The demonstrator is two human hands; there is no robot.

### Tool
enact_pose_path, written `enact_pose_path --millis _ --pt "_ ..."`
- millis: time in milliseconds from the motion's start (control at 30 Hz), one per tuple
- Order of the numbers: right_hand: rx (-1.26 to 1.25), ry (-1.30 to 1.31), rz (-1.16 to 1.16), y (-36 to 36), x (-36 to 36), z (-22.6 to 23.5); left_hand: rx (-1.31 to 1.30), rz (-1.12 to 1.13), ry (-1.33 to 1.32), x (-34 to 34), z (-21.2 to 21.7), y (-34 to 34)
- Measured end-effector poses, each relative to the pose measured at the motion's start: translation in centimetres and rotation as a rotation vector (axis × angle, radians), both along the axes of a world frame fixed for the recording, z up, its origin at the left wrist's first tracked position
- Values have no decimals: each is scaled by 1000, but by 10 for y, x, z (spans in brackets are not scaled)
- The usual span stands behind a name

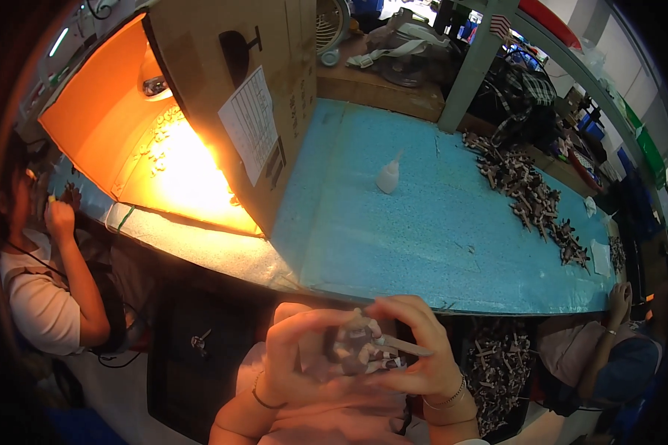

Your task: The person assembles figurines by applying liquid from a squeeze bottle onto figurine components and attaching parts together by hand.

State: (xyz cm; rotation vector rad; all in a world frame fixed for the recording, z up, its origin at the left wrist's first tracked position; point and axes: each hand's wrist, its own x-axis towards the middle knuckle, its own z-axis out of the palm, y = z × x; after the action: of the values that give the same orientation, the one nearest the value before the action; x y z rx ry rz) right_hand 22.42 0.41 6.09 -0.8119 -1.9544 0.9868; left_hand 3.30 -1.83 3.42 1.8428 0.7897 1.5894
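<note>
In front of my body, just below the bench's near edge, I hold a small grey and beige toy figure [355, 347] with a stick-like part jutting to the right. My left hand [293, 356] closes around its left side, thumb and fingers bent about it. My right hand [425, 345] grips its right side, next to the jutting part. Fingers cover some of the figure, so its finer details cannot be made out. On the blue bench top [349, 245] beyond my hands stands a small white dropper bottle [388, 176] with a thin nozzle.
A cardboard box [193, 67] stands at the left, lit inside by a lamp [154, 83] over small parts. Similar figures lie in a heap [523, 193] at the right and in a bin [501, 371] below. A dark tray [182, 378] sits lower left. Co-workers sit on both sides.
</note>
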Motion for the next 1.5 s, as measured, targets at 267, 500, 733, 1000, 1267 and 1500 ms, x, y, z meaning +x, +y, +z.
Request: enact_pose_path --millis 267,500,733,1000,1267,1500 --pt "3 108 -13 -2 13 -17 -134 -93 88 3 -22 0" --pt "-125 103 -257 -31 59 -59 -458 -274 135 54 -55 -7" --pt "62 -700 -1138 -86 219 -105 -531 -267 196 63 -61 3" --pt "-44 -982 -874 -111 255 -144 -507 -298 256 64 -62 4" --pt "383 -689 -1081 -24 255 -38 -542 -264 276 62 -60 6" --pt "534 -505 -1229 173 337 -56 -555 -280 272 59 -59 -1"
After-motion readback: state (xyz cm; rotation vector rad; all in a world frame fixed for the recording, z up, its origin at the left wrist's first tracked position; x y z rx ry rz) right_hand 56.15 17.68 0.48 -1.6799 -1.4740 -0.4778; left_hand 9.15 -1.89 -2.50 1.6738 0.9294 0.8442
